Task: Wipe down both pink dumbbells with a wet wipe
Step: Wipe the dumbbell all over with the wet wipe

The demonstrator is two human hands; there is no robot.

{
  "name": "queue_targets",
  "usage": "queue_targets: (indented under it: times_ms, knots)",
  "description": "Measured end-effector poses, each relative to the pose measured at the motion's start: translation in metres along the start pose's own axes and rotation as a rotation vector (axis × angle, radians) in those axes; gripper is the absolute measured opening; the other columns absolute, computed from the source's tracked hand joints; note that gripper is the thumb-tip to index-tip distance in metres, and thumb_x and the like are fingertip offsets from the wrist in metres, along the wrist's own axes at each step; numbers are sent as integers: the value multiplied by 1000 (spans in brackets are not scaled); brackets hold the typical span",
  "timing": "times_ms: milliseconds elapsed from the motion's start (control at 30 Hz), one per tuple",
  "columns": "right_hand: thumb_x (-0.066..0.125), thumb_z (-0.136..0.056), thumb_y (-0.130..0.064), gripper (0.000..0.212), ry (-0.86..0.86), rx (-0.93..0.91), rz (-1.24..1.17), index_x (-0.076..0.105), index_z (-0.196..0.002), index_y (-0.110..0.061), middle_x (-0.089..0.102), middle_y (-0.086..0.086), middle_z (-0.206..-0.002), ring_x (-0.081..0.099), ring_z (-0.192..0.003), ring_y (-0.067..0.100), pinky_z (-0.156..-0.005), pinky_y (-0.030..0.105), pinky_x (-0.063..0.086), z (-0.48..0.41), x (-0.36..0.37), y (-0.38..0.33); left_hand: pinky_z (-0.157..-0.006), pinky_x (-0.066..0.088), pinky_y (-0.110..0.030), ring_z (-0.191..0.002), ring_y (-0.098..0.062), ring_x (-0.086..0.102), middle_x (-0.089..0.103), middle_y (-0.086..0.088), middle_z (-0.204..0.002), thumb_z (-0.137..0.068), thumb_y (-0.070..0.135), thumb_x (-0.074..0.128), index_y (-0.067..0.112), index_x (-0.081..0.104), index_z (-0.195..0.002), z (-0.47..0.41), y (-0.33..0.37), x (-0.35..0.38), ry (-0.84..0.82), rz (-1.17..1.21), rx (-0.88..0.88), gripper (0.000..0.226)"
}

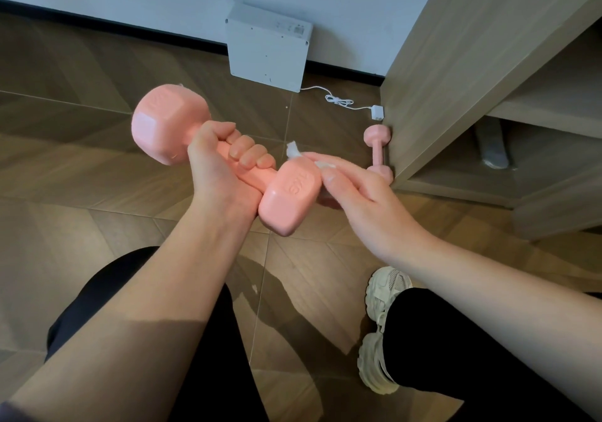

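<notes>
the left hand [218, 160] is clenching the stiff, probably heavy dumbbell [293, 200] by its bar. beside that grip, the right hand [355, 190] is pinching the wipe [294, 149].

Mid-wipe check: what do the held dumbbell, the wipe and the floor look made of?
Held dumbbell: smooth pink coating, probably vinyl or plastic; moulded lettering, soft sheen. Wet wipe: thin white nonwoven sheet, crumpled under the right hand. Floor: semi-gloss wood-look chevron planks; wood or laminate, cannot tell.
</notes>
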State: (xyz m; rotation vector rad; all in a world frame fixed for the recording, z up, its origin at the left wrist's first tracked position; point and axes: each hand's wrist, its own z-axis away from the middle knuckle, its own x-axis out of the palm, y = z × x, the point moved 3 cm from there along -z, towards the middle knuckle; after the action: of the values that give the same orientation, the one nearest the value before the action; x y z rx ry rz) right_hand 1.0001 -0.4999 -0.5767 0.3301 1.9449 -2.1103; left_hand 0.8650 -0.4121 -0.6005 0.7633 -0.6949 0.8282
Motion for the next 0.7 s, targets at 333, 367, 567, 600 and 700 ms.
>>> queue_targets:
  times_ms: [333,367,567,600,700]
  knots:
    - [85,-70,-29,81,87,-296,420,44,-138,-17,50,-5,-138,48,-127,8,-102,7,30,8,7,-11,-77,53,-29,-55,-14,52,49,2,-56,-89,19,62,12,47,-64,-1,-10,-1,156,-8,-24,29]
    - [86,-70,-24,80,64,-384,550,45,-138,-11,49,2,-141,47,-131,16,-108,9,23,8,8,-13,-85,53,-31,-61,-14,56,52,2,-58,-90,22,64,13,49,-64,-1,-11,-3,205,-29,-46,31]
    - [66,-88,-37,64,-9,-577,890,47,-141,-6,38,9,-153,26,-147,26,-117,53,23,15,13,-22,-94,43,-31,-79,-17,45,40,3,-64,-89,22,56,18,39,-67,-1,-9,-17,302,-103,-59,28]
    - [59,-92,-37,59,-1,-605,921,48,-141,-6,37,9,-155,24,-148,25,-117,56,18,16,15,-24,-82,43,-27,-69,-15,43,38,4,-59,-88,20,56,18,37,-66,-1,-7,-16,287,-96,-27,29]
    - [47,-100,-27,46,7,-612,870,50,-140,-5,42,8,-152,31,-145,22,-117,55,19,15,15,-26,-59,37,-24,-46,-11,33,34,6,-49,-88,14,54,18,34,-63,-2,-1,-10,205,-38,22,32]
